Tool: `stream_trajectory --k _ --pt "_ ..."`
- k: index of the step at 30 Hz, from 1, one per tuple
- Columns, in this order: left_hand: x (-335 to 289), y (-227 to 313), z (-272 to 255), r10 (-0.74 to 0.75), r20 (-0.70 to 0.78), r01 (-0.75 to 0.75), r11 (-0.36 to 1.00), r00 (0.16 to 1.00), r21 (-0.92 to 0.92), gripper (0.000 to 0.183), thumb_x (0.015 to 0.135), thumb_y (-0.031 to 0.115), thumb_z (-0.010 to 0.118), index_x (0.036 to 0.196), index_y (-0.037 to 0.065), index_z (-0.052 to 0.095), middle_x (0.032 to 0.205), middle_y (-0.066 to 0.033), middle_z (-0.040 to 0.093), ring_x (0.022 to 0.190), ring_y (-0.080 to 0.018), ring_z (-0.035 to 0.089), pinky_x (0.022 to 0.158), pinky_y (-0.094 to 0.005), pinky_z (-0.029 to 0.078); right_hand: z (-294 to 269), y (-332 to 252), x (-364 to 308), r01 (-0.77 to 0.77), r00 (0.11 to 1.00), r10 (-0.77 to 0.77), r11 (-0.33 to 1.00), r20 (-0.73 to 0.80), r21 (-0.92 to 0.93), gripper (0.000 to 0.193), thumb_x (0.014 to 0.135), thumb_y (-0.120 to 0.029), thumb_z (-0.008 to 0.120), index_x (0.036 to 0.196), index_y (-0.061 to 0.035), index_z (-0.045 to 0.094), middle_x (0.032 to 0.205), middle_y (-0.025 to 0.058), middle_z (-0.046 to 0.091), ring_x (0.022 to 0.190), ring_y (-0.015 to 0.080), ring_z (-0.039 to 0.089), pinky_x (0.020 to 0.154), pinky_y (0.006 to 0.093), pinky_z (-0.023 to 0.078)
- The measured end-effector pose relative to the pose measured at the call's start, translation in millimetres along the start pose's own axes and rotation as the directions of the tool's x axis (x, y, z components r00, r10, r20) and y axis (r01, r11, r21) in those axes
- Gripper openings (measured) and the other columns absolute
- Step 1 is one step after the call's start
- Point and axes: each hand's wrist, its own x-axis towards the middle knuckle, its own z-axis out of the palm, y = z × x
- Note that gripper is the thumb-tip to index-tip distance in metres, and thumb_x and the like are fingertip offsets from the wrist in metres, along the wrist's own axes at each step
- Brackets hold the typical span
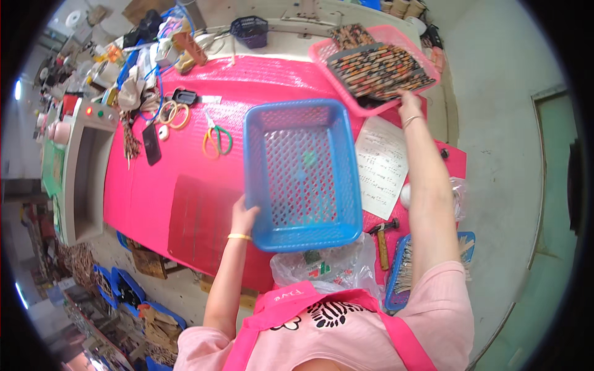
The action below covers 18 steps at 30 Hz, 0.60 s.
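An empty blue plastic basket (303,240) with lattice walls is in the middle, over the pink table. My left hand (244,216) is closed on its near left rim, the thumb on the edge. Farther off to the right, my outstretched right hand (409,106) grips the near rim of a pink plastic basket (328,73). Inside that basket lie dark strips (378,69) with an orange and cream pattern, in neat rows. Part of my right hand's fingers is hidden by the rim.
Handwritten paper (378,164) lies between the baskets. Green-and-orange scissors (216,137), a black phone (151,144) and tape rings (179,115) are at left. Nearer me are a hammer (383,244), a clear plastic bag (334,266) and a blue tray (396,299). A grey machine (86,167) stands left.
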Motion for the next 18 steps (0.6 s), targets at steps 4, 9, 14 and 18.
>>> stream_trajectory --k 4,9,14,18 --pt "-42.7 59.5 -11.8 -0.026 -0.065 0.033 0.995 0.998 0.098 0.04 0.06 -0.009 0.047 0.099 -0.003 0.053 0.086 -0.0063 0.058 0.079 -0.0143 0.054 0.072 -0.0252 0.043 -44.1 -15.6 -56.5 -0.068 0.985 0.115 0.943 0.126 -0.326 0.088 0.071 -0.036 0.064 0.128 0.0036 0.01 0.13 0.0194 0.028 0.113 0.0288 0.038 0.08 0.0462 0.041" --pt "-100.0 108.6 -44.2 0.122 -0.129 -0.111 0.99 0.984 0.091 0.045 0.062 -0.006 0.049 0.107 -0.004 0.05 0.095 -0.0093 0.056 0.085 -0.0188 0.054 0.076 -0.0274 0.043 -137.6 -44.1 -235.6 0.167 0.404 0.134 0.962 0.905 -0.217 0.078 0.076 -0.028 0.062 0.132 -0.0085 0.011 0.11 0.0119 0.05 0.102 0.0192 0.049 0.083 0.0378 0.042" --pt "-115.4 138.0 -15.1 0.223 0.071 -0.219 0.974 0.972 -0.064 0.048 0.066 -0.003 0.05 0.113 -0.004 0.044 0.101 -0.0155 0.055 0.092 -0.0265 0.055 0.079 -0.0364 0.046 -215.5 -48.6 -388.9 0.372 0.602 0.116 0.835 0.79 -0.406 0.075 0.08 -0.019 0.06 0.133 -0.0076 0.008 0.114 0.0154 0.048 0.093 0.0208 0.054 0.08 0.0289 0.046" --pt "-134.9 151.4 37.1 0.339 0.233 -0.313 0.939 0.912 -0.139 0.05 0.067 -0.004 0.047 0.117 -0.003 0.041 0.108 -0.0183 0.051 0.096 -0.0297 0.054 0.08 -0.038 0.046 -253.9 -55.5 -463.6 0.002 0.75 -0.065 0.995 0.659 0.096 0.081 0.077 -0.034 0.061 0.133 -0.0015 0.012 0.123 0.0169 0.04 0.109 0.0229 0.044 0.088 0.0328 0.04"
